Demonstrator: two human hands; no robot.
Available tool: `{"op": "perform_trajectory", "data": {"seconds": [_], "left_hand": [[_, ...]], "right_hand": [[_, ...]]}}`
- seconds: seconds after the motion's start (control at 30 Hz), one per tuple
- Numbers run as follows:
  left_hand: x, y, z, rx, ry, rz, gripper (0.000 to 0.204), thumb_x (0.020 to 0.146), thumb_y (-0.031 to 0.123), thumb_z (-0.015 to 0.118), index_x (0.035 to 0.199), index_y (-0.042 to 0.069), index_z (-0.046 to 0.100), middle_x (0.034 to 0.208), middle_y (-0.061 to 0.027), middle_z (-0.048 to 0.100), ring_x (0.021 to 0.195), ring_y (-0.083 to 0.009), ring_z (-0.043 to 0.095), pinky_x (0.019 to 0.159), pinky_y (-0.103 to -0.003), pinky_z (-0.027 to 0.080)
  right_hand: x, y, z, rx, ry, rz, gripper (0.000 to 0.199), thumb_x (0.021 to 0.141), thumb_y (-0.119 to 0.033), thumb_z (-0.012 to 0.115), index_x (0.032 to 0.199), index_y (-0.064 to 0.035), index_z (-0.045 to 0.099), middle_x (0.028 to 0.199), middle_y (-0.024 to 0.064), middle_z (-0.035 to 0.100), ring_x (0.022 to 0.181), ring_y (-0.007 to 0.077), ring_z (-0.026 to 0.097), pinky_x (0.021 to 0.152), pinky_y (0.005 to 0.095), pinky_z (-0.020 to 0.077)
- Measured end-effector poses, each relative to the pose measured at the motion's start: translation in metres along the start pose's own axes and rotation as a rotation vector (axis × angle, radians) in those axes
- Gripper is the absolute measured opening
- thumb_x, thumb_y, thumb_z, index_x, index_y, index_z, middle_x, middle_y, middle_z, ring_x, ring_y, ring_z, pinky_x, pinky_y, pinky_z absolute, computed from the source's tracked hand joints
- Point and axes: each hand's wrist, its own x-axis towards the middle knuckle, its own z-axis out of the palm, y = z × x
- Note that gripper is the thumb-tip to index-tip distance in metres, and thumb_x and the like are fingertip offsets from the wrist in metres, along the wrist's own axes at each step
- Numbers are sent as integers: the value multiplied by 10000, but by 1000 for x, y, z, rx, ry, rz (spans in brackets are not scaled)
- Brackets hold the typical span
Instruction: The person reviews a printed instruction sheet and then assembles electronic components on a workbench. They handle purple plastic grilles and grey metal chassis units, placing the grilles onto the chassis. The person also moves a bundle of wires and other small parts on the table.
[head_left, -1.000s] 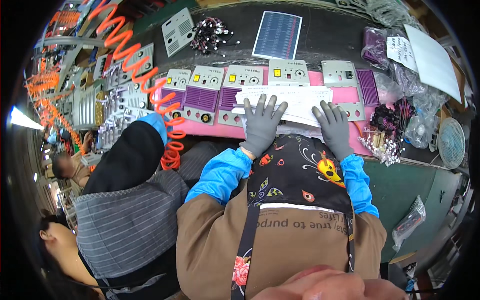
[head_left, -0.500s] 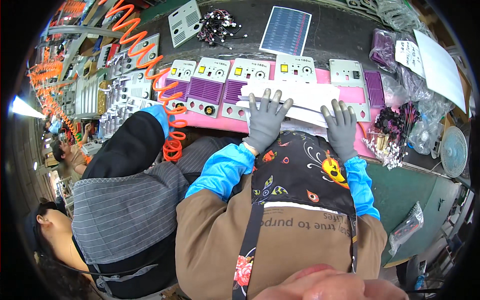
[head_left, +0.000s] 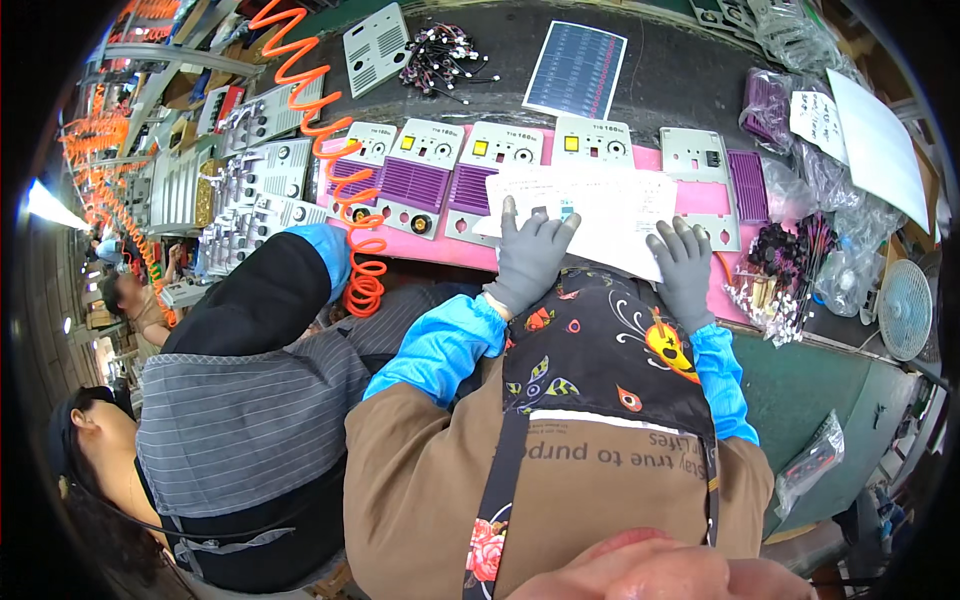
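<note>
My paper sheet [head_left: 590, 205] is covering the lower halves of two grey panels [head_left: 590, 140]. My left hand [head_left: 528, 258] and right hand [head_left: 686, 262] are hiding its near edge. The orange hose [head_left: 330, 150] is running off the far-left rim.

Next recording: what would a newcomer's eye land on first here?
Both grey-gloved hands, left hand and right hand, lie flat on a white sheet at the bench's near edge. Behind it runs a row of grey panels with purple grilles on a pink mat. An orange coiled hose snakes down at left.
</note>
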Motion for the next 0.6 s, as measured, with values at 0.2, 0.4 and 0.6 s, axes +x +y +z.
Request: {"op": "perform_trajectory", "data": {"seconds": [0.2, 0.4, 0.6], "left_hand": [[37, -4, -22, -152, -106, -126, 419, 777, 213, 713, 1192, 173, 668, 1242, -139, 605, 1111, -299, 589, 980, -473, 440], [61, -15, -16, -50, -231, -134, 293, 774, 268, 732, 1044, 156, 730, 1400, -150, 538, 1350, -331, 431, 1098, -529, 336], [23, -3, -22, -81, 1, -123, 313, 712, 186, 762, 1021, 146, 727, 1378, -156, 545, 1331, -347, 441, 1104, -551, 322]], "right_hand": [[24, 13, 14, 218, 25, 169, 381, 661, -62, 762, 1022, -144, 673, 1412, 116, 541, 1363, 368, 439, 1076, 509, 364], [50, 37, 24, 347, -152, 265, 195, 732, -73, 712, 916, -134, 733, 1444, 156, 528, 1348, 401, 462, 1059, 477, 428], [25, 14, -2, 287, -51, 51, 438, 617, -26, 776, 1025, -108, 640, 1317, 119, 596, 1240, 353, 536, 1030, 490, 412]]}}
